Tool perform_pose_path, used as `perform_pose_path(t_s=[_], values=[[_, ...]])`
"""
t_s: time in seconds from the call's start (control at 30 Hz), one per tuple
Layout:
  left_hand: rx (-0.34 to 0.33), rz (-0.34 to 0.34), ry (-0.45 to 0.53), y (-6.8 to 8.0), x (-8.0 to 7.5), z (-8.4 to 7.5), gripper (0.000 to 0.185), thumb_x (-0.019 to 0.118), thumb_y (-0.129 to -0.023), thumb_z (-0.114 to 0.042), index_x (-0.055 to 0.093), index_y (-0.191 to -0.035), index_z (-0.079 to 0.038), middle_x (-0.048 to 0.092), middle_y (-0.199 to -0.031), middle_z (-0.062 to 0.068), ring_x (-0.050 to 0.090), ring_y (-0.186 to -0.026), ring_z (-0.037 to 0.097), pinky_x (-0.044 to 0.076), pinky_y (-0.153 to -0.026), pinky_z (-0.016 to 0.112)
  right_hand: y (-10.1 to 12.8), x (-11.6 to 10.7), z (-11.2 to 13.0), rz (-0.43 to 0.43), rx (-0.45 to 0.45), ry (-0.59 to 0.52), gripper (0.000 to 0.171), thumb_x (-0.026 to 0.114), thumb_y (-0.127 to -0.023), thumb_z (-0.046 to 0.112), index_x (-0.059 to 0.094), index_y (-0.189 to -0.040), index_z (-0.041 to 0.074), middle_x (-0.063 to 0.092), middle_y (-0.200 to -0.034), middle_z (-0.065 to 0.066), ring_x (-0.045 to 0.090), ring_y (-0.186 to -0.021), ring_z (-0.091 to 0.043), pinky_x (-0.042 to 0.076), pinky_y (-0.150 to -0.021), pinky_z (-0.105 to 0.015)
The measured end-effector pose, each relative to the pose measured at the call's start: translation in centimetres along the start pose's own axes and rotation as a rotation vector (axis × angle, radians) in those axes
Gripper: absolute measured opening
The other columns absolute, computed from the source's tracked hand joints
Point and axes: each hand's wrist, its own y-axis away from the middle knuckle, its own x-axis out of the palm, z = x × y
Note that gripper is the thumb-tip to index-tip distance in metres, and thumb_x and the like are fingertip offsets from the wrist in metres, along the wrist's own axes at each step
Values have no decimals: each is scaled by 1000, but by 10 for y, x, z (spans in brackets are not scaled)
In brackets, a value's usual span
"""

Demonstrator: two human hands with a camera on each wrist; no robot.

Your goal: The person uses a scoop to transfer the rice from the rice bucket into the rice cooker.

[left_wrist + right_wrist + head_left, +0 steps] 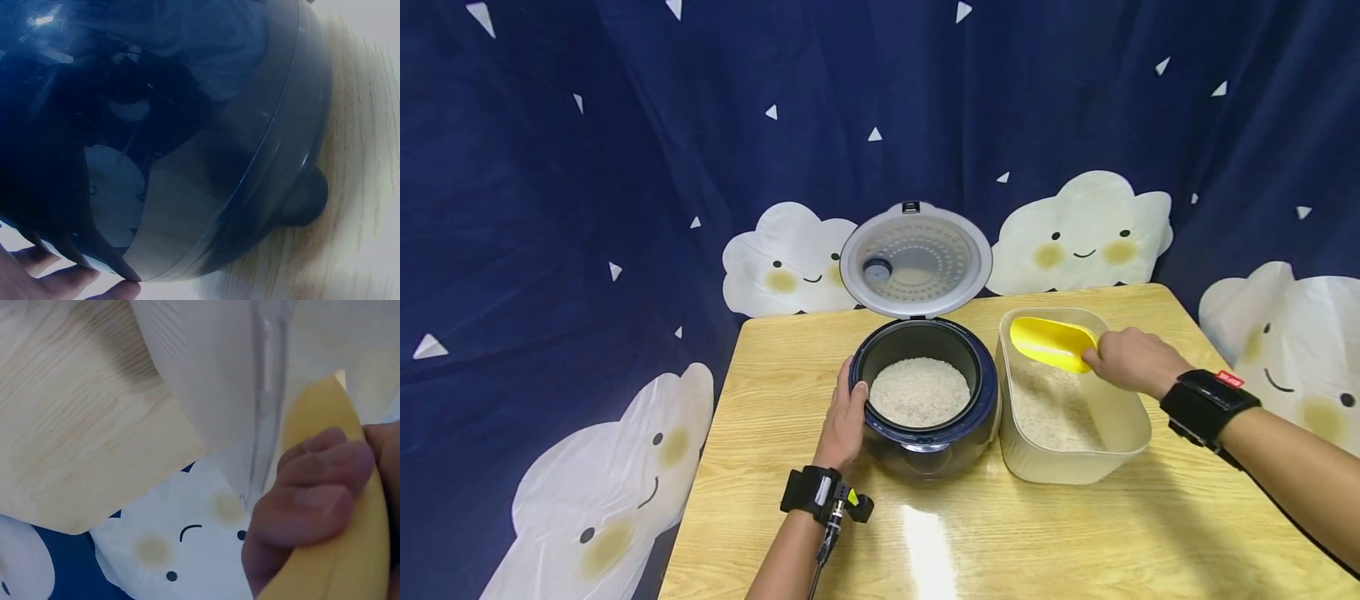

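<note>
My right hand (1138, 361) grips the handle of a yellow scoop (1051, 340). The scoop is held over a cream plastic bin (1126, 421) that has rice (1052, 404) in its bottom. In the right wrist view, curled fingers (312, 506) wrap the yellow handle next to the bin's wall. My left hand (842, 425) rests against the left side of a dark blue rice cooker (987, 400), thumb near the rim. Fingertips touch the cooker's glossy side in the left wrist view. White rice (920, 392) lies in the cooker's pot.
The cooker's lid (916, 260) stands raised at the back. Cooker and bin sit side by side on a wooden table (775, 392). A dark blue curtain (880, 92) with white clouds hangs behind and along the left side.
</note>
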Motion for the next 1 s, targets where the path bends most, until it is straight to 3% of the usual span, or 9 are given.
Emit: perform_pose_path(t_s=[0.17,0.33,0.53,0.7,1.0], values=[[-1,5,2,0,-1,1,56,32,-111,-44,16,-164,-42,26,-173,-6,24,-162,21,23,-131,54,-2,13,7,-54,-75,77,40,54,-100,28,50,-62,16,36,-57,4,41,-50,-17,29,-50,-29],[-30,-4,14,0,0,1,54,33,-110,-46,17,-162,-48,27,-172,-10,24,-161,19,23,-131,54,-8,21,15,-110,-107,135,38,60,-98,26,54,-62,16,40,-57,2,44,-50,-20,37,-46,-35],[-33,-8,6,1,-1,0,54,32,-110,-47,15,-161,-50,25,-172,-12,24,-161,18,22,-131,54,-15,31,20,-191,-176,227,27,68,-90,9,59,-65,14,46,-58,1,44,-51,-19,44,-43,-38],[-32,-4,9,1,0,0,54,31,-110,-50,14,-161,-51,23,-173,-13,22,-162,17,21,-132,53,-20,37,26,-266,-203,359,29,71,-87,-1,58,-64,11,46,-56,1,44,-50,-18,53,-44,-42],[-33,-14,9,-2,2,3,54,31,-110,-48,15,-161,-50,24,-172,-13,22,-161,16,21,-132,53,-33,28,36,-182,-178,314,27,73,-85,9,59,-62,11,45,-57,-1,44,-52,-21,49,-46,-40]])
